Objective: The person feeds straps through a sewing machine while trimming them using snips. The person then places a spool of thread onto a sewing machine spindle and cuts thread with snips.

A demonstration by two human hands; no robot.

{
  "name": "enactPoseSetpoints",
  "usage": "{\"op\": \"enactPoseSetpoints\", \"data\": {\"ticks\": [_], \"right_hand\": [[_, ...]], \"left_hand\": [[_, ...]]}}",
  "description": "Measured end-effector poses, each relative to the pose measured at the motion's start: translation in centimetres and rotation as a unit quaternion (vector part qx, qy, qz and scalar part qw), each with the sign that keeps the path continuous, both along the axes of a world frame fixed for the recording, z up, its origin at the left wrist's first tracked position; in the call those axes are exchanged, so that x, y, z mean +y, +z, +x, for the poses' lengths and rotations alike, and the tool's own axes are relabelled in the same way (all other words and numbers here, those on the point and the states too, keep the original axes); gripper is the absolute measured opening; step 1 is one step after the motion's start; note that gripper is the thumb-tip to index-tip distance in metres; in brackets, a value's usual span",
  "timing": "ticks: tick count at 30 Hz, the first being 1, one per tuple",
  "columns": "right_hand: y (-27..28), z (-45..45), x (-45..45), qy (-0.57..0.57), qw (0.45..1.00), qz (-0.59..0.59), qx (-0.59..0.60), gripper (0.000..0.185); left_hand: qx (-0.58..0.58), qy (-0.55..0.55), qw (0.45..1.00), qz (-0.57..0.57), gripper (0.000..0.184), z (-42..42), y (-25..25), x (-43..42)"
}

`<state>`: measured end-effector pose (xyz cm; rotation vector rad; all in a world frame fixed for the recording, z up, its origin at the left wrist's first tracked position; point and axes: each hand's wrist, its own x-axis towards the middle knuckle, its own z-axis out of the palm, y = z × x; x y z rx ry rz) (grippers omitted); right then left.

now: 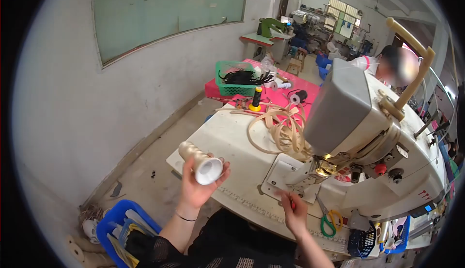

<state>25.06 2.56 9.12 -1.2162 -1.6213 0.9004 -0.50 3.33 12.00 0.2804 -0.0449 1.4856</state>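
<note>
My left hand (198,185) is wrapped around a spool of cream thread (193,153), holding it tilted above the table's left part, its hollow white end facing me. Close to the front of the sewing machine (387,156), my right hand (294,214) is closed, its fingertips pinched near the metal plate (283,175). A small red spot shows at those fingers, but what they hold is too small to make out. Right of this hand lie scissors (328,223) with green and orange handles. Loops of beige strap (286,132) are heaped behind the plate.
On a pink-covered table (310,89) are a green basket (237,90) of black strips, a black thread spool (256,96) and other spools. A blue bin (109,224) stands at lower left. Small baskets (361,241) sit at right. Another person (370,64) is behind the machine.
</note>
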Motion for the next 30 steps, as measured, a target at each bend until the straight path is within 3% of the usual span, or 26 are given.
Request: {"op": "enactPoseSetpoints", "data": {"ticks": [1,3,5,7,8,10,11,13,15,19,21,23,26,28,30], "right_hand": [[1.6,-1.6,1.1,0.034,0.999,0.024,0.002,0.023],[6.3,-4.8,2.5,0.085,0.996,-0.021,-0.02,0.032],[6.4,-8.8,5.1,0.113,0.964,0.204,0.13,0.033],[8.8,-9.4,4.2,0.166,0.958,0.15,0.179,0.031],[9.7,-9.5,3.7,0.222,0.945,0.096,0.221,0.029],[9.5,-9.6,3.1,0.211,0.942,0.098,0.242,0.027],[9.2,-9.5,2.7,0.199,0.939,0.096,0.262,0.024],[9.2,-9.7,2.1,0.175,0.938,0.069,0.291,0.021],[9.2,-9.9,1.8,0.173,0.904,0.103,0.378,0.019],[8.3,-9.6,1.0,0.134,0.926,0.147,0.32,0.016],[8.2,-9.4,1.2,0.102,0.922,0.139,0.347,0.014],[7.9,-9.4,1.4,0.092,0.918,0.12,0.367,0.014],[8.0,-8.9,1.7,0.112,0.914,0.118,0.371,0.015],[8.9,-8.2,1.5,0.125,0.915,0.049,0.379,0.025],[9.2,-7.7,1.8,0.113,0.919,0.077,0.369,0.031]], "left_hand": [[0.083,0.037,0.995,-0.035,0.038,-0.2,-0.8,-0.7],[0.117,0.051,0.992,-0.013,0.039,-0.6,-2.4,-1.5],[0.328,0.187,0.925,0.049,0.04,0.1,-1.8,-2.1],[0.36,0.211,0.907,0.059,0.043,0.8,-0.6,-2.3],[0.393,0.284,0.872,0.067,0.044,1.2,0.0,-2.3],[0.436,0.384,0.807,0.107,0.05,1.0,0.1,-2.0],[0.436,0.382,0.807,0.11,0.05,1.1,0.3,-1.9],[0.432,0.475,0.752,0.151,0.053,2.0,1.3,-1.5],[0.423,0.502,0.736,0.167,0.054,3.3,2.1,-0.7],[0.41,0.555,0.696,0.2,0.054,6.0,4.2,0.6],[0.401,0.556,0.699,0.203,0.053,7.3,5.0,1.2],[0.34,0.546,0.752,0.142,0.051,8.0,5.5,1.7],[0.345,0.555,0.74,0.158,0.05,8.0,5.6,2.1],[0.353,0.56,0.732,0.163,0.05,7.2,5.4,2.2],[0.367,0.572,0.71,0.182,0.052,6.4,5.4,2.1]]}}
